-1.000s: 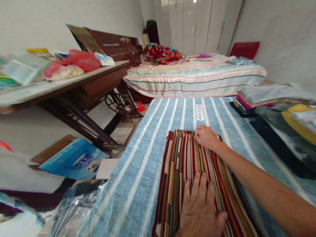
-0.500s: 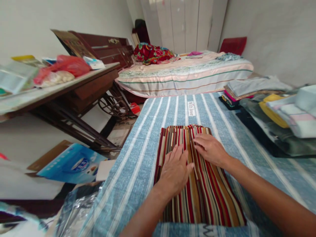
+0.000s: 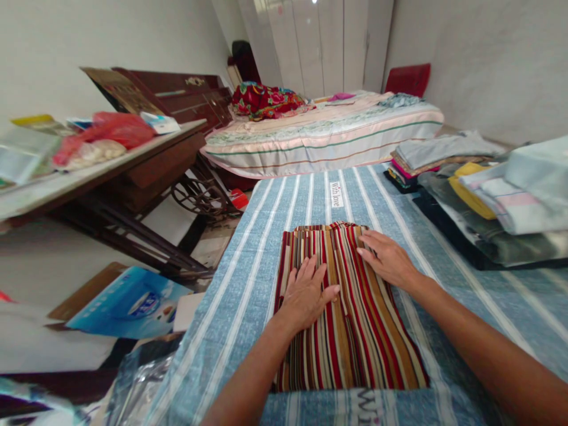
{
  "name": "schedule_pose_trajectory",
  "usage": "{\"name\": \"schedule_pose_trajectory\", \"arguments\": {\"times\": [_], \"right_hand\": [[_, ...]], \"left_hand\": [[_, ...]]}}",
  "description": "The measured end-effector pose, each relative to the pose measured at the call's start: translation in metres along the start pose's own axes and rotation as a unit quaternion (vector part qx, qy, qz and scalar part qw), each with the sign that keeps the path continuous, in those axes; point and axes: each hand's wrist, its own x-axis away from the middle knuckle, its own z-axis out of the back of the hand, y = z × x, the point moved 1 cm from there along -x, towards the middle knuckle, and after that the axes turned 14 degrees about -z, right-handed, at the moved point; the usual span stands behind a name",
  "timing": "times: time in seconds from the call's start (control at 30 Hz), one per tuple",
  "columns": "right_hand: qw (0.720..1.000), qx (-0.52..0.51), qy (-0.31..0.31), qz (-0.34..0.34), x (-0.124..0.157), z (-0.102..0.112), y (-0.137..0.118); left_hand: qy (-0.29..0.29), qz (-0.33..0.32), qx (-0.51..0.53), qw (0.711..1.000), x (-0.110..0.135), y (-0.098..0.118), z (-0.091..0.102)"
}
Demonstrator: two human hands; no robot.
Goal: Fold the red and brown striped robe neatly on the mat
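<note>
A folded cloth with red, brown and cream stripes [image 3: 355, 331] lies on a blue bedsheet with white stripes [image 3: 248, 278]. My left hand [image 3: 307, 291] rests flat on the left half of the cloth, fingers stretched out and pointing away from me. My right hand [image 3: 387, 257] lies flat on the cloth's far right part, fingers extended toward the left. Neither hand holds anything.
Stacks of folded fabrics [image 3: 483, 189] sit on the right of the sheet. A second bed [image 3: 319, 139] with a floral bundle [image 3: 261, 99] stands behind. At left are a sewing-machine table [image 3: 133, 171] with bags on it and a blue box [image 3: 128, 302] on the floor.
My left hand slid from the near end of the cloth up to its left half. My right hand drew back from the far edge to the right side. The view shifted.
</note>
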Motion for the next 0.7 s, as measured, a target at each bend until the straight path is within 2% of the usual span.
{"name": "schedule_pose_trajectory", "arguments": {"times": [0.17, 0.33, 0.53, 0.63, 0.7], "right_hand": [[1.000, 0.012, 0.001, 0.000, -0.004, 0.002, 0.002], [0.997, 0.046, -0.062, 0.032, 0.000, -0.009, -0.017], [0.986, 0.095, -0.138, -0.022, 0.013, -0.033, -0.016], [0.986, 0.087, -0.142, -0.021, 0.012, -0.032, -0.014], [0.989, 0.073, -0.123, -0.020, 0.010, -0.023, -0.012]], "left_hand": [[0.035, -0.023, -0.032, 0.999, -0.028, -0.011, 0.014], [0.054, -0.073, -0.076, 0.993, -0.058, -0.021, 0.000], [0.037, -0.071, -0.074, 0.994, -0.063, -0.025, -0.019], [0.030, -0.066, -0.050, 0.996, -0.063, -0.025, -0.015], [0.025, -0.066, -0.025, 0.997, -0.063, -0.024, -0.007]]}}
